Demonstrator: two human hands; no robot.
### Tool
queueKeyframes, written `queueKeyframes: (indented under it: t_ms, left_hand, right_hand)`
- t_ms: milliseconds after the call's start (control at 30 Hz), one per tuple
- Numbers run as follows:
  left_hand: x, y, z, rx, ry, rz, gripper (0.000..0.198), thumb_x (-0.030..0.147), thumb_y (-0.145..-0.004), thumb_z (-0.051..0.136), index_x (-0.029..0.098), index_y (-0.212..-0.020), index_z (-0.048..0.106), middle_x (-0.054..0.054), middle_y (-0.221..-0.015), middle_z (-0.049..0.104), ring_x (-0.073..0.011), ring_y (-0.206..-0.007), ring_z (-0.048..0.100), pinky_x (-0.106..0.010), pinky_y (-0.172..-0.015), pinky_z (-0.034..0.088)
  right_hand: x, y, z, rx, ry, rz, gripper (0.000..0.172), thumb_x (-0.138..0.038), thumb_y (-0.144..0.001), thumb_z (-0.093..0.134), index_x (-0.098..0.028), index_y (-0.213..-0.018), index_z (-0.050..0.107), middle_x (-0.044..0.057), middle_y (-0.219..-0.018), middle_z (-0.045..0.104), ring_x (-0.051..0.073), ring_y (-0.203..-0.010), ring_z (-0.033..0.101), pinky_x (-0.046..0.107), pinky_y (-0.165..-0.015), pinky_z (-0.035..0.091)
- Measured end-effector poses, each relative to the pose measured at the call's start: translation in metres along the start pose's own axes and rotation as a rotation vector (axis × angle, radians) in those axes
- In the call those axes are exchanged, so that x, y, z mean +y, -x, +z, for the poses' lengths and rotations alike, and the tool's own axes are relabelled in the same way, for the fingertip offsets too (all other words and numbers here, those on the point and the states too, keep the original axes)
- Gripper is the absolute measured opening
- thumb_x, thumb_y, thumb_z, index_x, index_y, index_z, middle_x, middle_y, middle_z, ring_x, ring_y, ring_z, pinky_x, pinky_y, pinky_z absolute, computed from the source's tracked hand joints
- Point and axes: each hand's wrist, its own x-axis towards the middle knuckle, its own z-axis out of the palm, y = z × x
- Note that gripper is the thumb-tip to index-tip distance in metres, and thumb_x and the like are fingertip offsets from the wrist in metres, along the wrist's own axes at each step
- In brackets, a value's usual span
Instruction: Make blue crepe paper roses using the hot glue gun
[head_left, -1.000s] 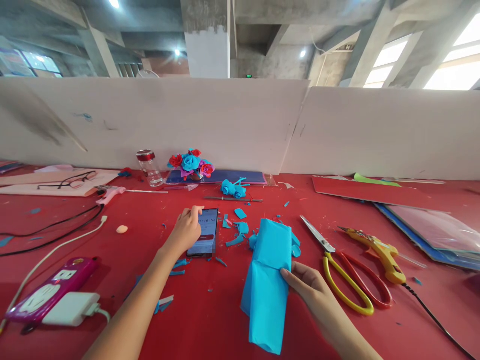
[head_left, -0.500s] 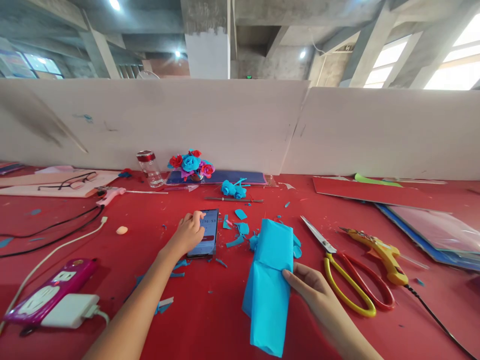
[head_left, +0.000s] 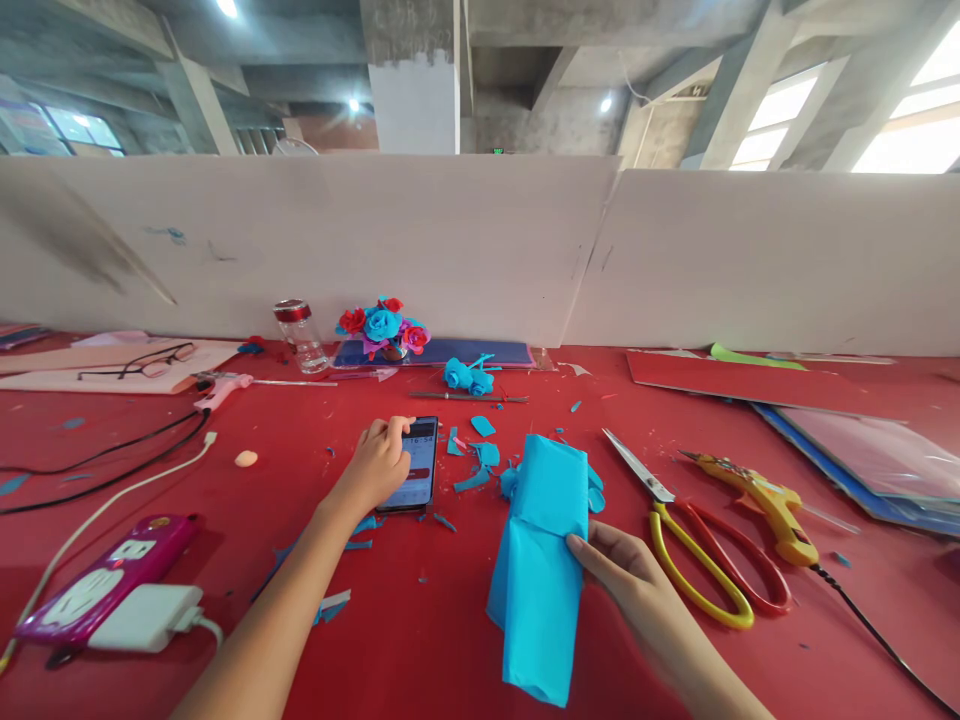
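Observation:
A folded piece of bright blue paper hangs over the red table, its right edge pinched between the thumb and fingers of my right hand. My left hand rests at the left side of a phone, with its fingers curled and the index finger near the top of the lit screen. Whether those fingers hold anything is hidden. Blue scraps lie between the phone and the paper. Some crumpled blue pieces show partly behind the paper.
Scissors and a yellow glue gun lie on the right. At the back are blue paper roses, a flower bouquet and a glass bottle. A purple power strip with a white charger is on the left.
The time on the phone screen has changed. Both hands and the blue paper are in nearly the same place, with a very slight shift of the whole view.

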Motion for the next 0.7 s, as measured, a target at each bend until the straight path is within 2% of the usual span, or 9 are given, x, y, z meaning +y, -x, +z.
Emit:
queueKeyframes:
  t_ms: [100,200,333,400,467,533,600,633,700]
  left_hand:
    - [-0.004,-0.002,0.006,0.015,0.035,-0.043,0.028,0.006,-0.072,0.037,0.018,-0.096,0.042,-0.012,-0.113,0.059,-0.0293,-0.097,0.050,-0.045,-0.085,0.038]
    - [-0.003,-0.005,0.004,0.071,0.090,-0.082,0.028,0.007,-0.074,0.037,0.017,-0.099,0.041,-0.012,-0.117,0.057,-0.0284,-0.106,0.048,-0.045,-0.091,0.036]
    - [0.023,-0.002,-0.013,0.105,0.222,-0.094,0.023,0.017,-0.083,0.037,0.018,-0.105,0.042,-0.010,-0.117,0.056,-0.0228,-0.108,0.049,-0.039,-0.093,0.038]
    - [0.049,0.006,-0.022,-0.107,0.631,-0.113,0.031,0.029,-0.087,0.040,0.019,-0.116,0.040,-0.011,-0.118,0.056,-0.0218,-0.101,0.056,-0.039,-0.088,0.043]
    - [0.078,0.018,-0.027,-0.400,1.003,-0.091,0.054,0.037,-0.087,0.044,0.025,-0.135,0.021,-0.011,-0.127,0.051,-0.0222,-0.111,0.053,-0.039,-0.090,0.043]
    - [0.104,0.029,-0.026,-0.565,1.199,-0.032,0.077,0.039,-0.082,0.055,0.030,-0.141,0.006,-0.010,-0.132,0.048,-0.0243,-0.120,0.046,-0.039,-0.090,0.044]
    - [0.122,0.037,-0.020,-0.573,1.269,-0.047,0.088,0.037,-0.078,0.062,0.036,-0.141,0.002,-0.008,-0.139,0.040,-0.0256,-0.119,0.047,-0.039,-0.090,0.046]
    - [0.126,0.038,-0.015,-0.510,1.282,-0.087,0.088,0.037,-0.078,0.063,0.037,-0.141,0.003,-0.008,-0.139,0.039,-0.0258,-0.118,0.048,-0.039,-0.089,0.046]
    - [0.128,0.038,-0.007,-0.438,1.300,-0.172,0.096,0.037,-0.076,0.065,0.036,-0.142,-0.004,-0.011,-0.128,0.050,-0.0258,-0.113,0.053,-0.038,-0.086,0.048]
  right_hand:
    - [-0.001,0.000,0.000,-0.002,-0.005,0.001,0.030,-0.044,-0.075,0.063,-0.017,-0.086,0.068,0.008,-0.085,0.068,0.021,-0.077,0.060,0.033,-0.075,0.047]
    - [-0.001,-0.001,0.000,0.007,-0.004,0.002,0.030,-0.045,-0.074,0.064,-0.017,-0.083,0.067,0.007,-0.081,0.067,0.020,-0.074,0.059,0.033,-0.074,0.047]
    - [-0.001,-0.001,0.001,0.010,0.004,0.006,0.031,-0.047,-0.072,0.065,-0.017,-0.081,0.068,0.006,-0.078,0.066,0.019,-0.071,0.058,0.033,-0.072,0.047]
    - [-0.001,-0.001,0.002,-0.006,0.002,0.003,0.031,-0.047,-0.072,0.065,-0.017,-0.080,0.067,0.006,-0.077,0.066,0.019,-0.070,0.058,0.032,-0.072,0.046]
    - [-0.001,-0.003,0.003,-0.025,0.005,-0.005,0.032,-0.047,-0.072,0.064,-0.017,-0.081,0.067,0.006,-0.076,0.066,0.019,-0.069,0.058,0.032,-0.070,0.046]
    - [0.000,-0.005,0.003,-0.028,0.020,-0.016,0.032,-0.047,-0.073,0.064,-0.016,-0.081,0.066,0.005,-0.074,0.065,0.018,-0.066,0.056,0.032,-0.069,0.046]
    - [0.001,-0.006,0.004,-0.017,0.037,-0.026,0.033,-0.047,-0.072,0.065,-0.015,-0.080,0.066,0.004,-0.070,0.064,0.017,-0.064,0.055,0.031,-0.066,0.045]
    - [0.001,-0.007,0.004,-0.010,0.042,-0.032,0.033,-0.048,-0.071,0.065,-0.015,-0.078,0.066,0.004,-0.068,0.063,0.016,-0.062,0.054,0.030,-0.064,0.045]
    - [0.001,-0.009,0.005,-0.001,0.040,-0.042,0.033,-0.048,-0.070,0.066,-0.015,-0.074,0.066,0.002,-0.063,0.061,0.015,-0.061,0.053,0.029,-0.062,0.044]
